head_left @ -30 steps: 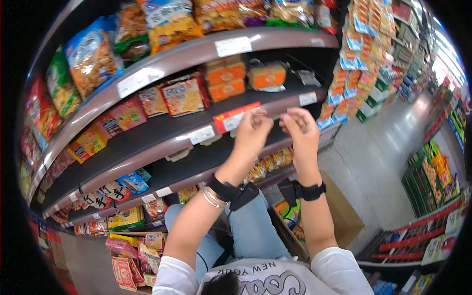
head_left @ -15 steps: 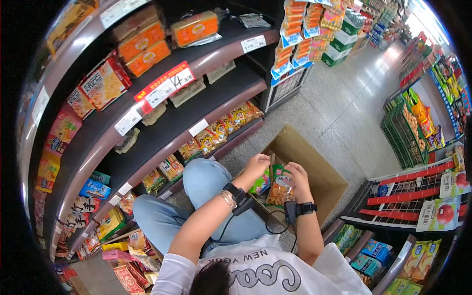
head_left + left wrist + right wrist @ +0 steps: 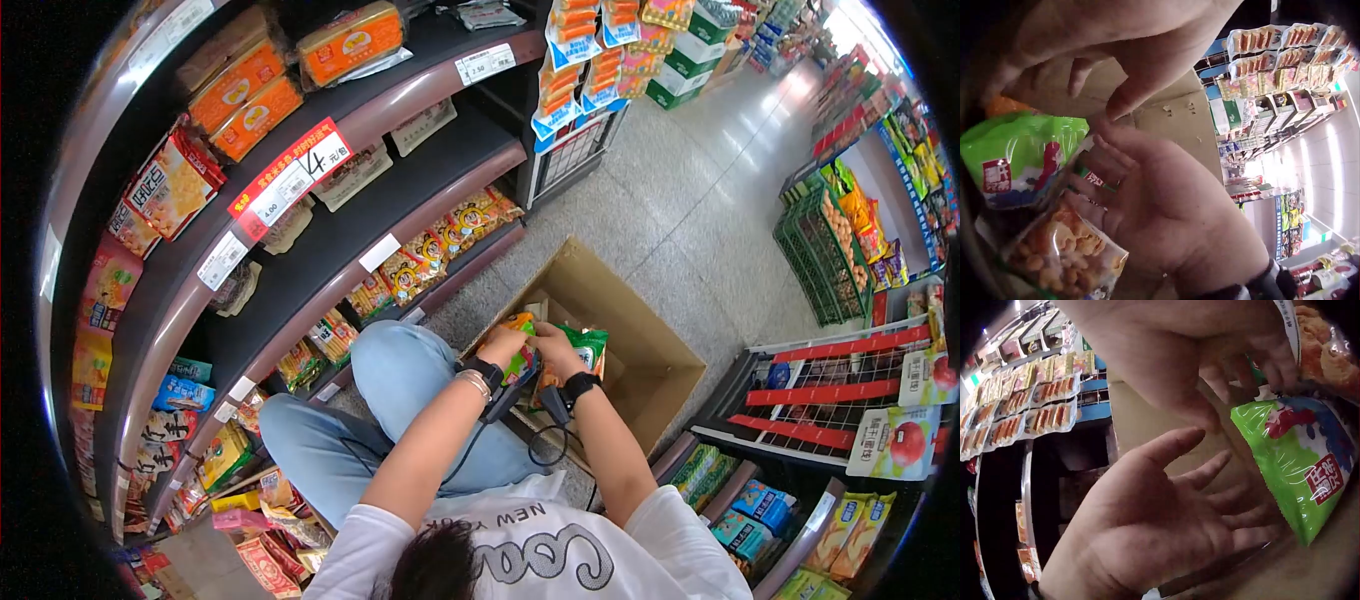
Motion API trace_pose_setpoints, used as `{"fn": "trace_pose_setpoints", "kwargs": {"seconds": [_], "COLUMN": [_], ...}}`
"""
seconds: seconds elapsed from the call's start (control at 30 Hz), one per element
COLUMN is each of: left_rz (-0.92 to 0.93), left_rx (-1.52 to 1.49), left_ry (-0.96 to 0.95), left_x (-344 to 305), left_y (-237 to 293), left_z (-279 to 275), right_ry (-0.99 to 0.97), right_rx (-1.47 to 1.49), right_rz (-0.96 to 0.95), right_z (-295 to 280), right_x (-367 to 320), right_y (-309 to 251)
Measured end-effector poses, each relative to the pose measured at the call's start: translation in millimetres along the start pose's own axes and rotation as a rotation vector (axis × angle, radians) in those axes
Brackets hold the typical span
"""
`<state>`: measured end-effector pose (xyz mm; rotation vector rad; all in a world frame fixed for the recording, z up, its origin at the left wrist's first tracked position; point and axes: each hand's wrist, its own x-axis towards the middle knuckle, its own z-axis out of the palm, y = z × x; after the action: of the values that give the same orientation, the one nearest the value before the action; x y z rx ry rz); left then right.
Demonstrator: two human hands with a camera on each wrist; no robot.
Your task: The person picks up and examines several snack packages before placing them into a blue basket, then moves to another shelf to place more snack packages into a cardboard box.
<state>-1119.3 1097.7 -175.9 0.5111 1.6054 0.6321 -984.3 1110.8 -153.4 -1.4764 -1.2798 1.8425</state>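
Observation:
In the head view both hands are low inside an open cardboard box [image 3: 650, 375] in front of the knees. My left hand [image 3: 503, 348] is at a bright green snack bag [image 3: 1310, 465], fingers extended and spread along its edge in the right wrist view. My right hand [image 3: 562, 352] lies beside a clear-fronted bag of brown crunchy snacks [image 3: 1063, 250], its fingertips at that bag's edge. The two bags stand side by side, and the hands' thumbs come close together above them. The lower parts of the bags are hidden.
Curved store shelves [image 3: 330, 245] with packaged snacks run along the left. A second carton of snack packs [image 3: 270, 560] sits at lower left. Ahead lies the aisle floor [image 3: 690, 200], with a green crate [image 3: 815, 270] and a wire rack [image 3: 830, 375] to the right.
Both hands have come down from in front of the shelf into the box. Since half a second ago they have moved closer together at the bags, and the bags have shifted. The head view has tilted downward.

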Motion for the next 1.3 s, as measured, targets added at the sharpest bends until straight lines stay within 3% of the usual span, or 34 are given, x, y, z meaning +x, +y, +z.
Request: {"fn": "trace_pose_setpoints", "kwargs": {"seconds": [0.13,0.17,0.3,0.47,0.57,0.67,0.8,0.93,1.07,1.17,1.3], "left_rz": [-0.111,-0.151,-0.245,-0.312,-0.048,0.222,0.498,0.629,0.890,0.896,0.816], "left_rx": [-0.330,-0.334,-0.237,-0.070,-0.051,-0.214,-0.184,-0.170,0.169,0.155,-0.013], "left_ry": [-0.155,-0.169,-0.161,-0.220,-0.353,-0.507,-0.595,-0.722,-0.581,-0.358,-0.206], "left_x": [-29,-39,-119,-141,-107,-93,-118,-143,-166,-178,-172], "left_y": [17,26,93,115,86,78,101,119,143,145,137], "left_z": [-12,-16,-29,-32,-38,-48,-61,-73,-82,-79,-84], "right_ry": [-0.050,-0.038,0.041,0.003,-0.023,-0.044,0.053,0.076,0.102,0.040,-0.001], "right_rx": [-0.283,-0.424,-0.381,-0.225,-0.052,0.077,0.260,0.351,0.433,0.474,0.494], "right_rz": [0.130,0.164,0.220,0.080,0.140,0.114,0.052,-0.019,-0.074,-0.119,-0.193], "right_z": [0,-6,-4,-21,-29,-40,-54,-61,-50,-44,-26], "right_x": [14,40,37,5,-30,-57,-87,-98,-106,-107,-112], "right_y": [-11,24,13,-7,-49,-85,-128,-153,-189,-203,-223]}}
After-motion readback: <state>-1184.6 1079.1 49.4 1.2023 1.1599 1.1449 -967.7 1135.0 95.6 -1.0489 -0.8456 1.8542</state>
